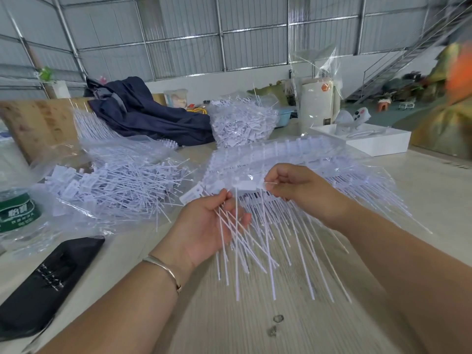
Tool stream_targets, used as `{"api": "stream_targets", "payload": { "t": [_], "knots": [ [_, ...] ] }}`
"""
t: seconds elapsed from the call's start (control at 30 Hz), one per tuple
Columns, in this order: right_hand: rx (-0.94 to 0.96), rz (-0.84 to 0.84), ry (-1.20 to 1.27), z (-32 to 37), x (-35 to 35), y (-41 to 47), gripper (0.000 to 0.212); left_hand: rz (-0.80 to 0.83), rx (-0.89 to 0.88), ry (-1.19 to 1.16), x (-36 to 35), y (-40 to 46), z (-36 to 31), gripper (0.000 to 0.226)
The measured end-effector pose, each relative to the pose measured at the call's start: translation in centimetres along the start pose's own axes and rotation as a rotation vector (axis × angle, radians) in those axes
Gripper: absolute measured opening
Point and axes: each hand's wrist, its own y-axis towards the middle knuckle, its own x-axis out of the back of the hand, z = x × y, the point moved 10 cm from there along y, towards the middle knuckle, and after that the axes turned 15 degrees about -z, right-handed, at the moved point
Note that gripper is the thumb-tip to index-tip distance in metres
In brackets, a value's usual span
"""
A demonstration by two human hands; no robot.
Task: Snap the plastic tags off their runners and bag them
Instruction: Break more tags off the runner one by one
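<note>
My left hand grips a fan of several loose white plastic tags, their long tails pointing down toward me. My right hand pinches the flat head of one white tag that is still level with the runner strips, a wide heap of comb-like white strips lying on clear plastic in front of me. To the left, an open clear bag holds a pile of separated tags. Further back, another clear bag stands full of tags.
A wooden table carries everything. A black phone lies at the near left, a green-labelled bottle at the left edge. A dark blue garment lies behind, and a white box with a white cylinder stands at the back right.
</note>
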Motion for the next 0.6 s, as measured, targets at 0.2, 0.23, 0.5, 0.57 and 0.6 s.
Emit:
{"api": "stream_targets", "payload": {
  "t": [0.2, 0.23, 0.5, 0.57, 0.6],
  "knots": [
    [0.068, 0.038, -0.041, 0.5, -0.6, -0.5, 0.008, -0.020, -0.021, -0.102, -0.2, 0.0, -0.6, 0.023],
    [0.073, 0.041, -0.054, 0.6, -0.6, -0.5, 0.008, -0.035, -0.034, -0.087, -0.1, 0.0, -0.6, 0.024],
    [0.027, 0.041, -0.014, 0.0, 0.0, -0.3, 0.009, -0.066, -0.101, 0.086, 0.6, 0.4, -0.5, 0.034],
    [0.002, 0.078, 0.007, -0.2, -0.3, -0.4, 0.008, -0.093, -0.158, 0.175, 1.0, 0.6, -1.0, 0.042],
    [-0.006, 0.092, 0.015, -0.3, -0.3, -0.5, 0.007, -0.103, -0.175, 0.206, 1.0, 0.5, -1.2, 0.040]
  ]
}}
